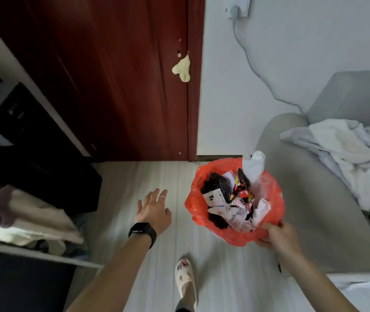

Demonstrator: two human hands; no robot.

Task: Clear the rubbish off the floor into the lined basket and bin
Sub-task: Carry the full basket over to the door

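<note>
- Head view, looking straight down at a pale striped floor [134,221]; the bin [235,235] stands near the corner, between the dark red door [112,75] and a grey sofa [314,199], just beside the sofa's rounded arm
- An orange-red liner bag [196,199] is folded over the bin's rim and hides the bin's own walls; the rim is all that tells its shape
- Inside, the rubbish [231,199] is piled high: crumpled white papers with print, a shiny foil wrapper, dark speckled packaging, a red and black snack packet; a white plastic bag [254,164] pokes up at the far edge, against the sofa
- The right hand [278,237] is on the near rim; fingers [269,226] curled over the orange liner and pinching it there, thumb side hard to make out
- The left hand [154,210] hangs over bare floor, well apart from the bin; fingers spread and loose, gripping nothing; a thin ring on one finger and a black watch [142,231] on the wrist
- One foot in a pale patterned slipper [185,275] is planted on the floor between the two arms
- No loose scrap shows on the visible strip of floor
- Off to the right, rumpled white cloth [348,154] lies heaped on the sofa seat; a grey cable [253,70] runs down the wall from a socket [239,6]
- On the left, a white-framed rack [33,253] with dark and light fabric; too blurred to name the items
</note>
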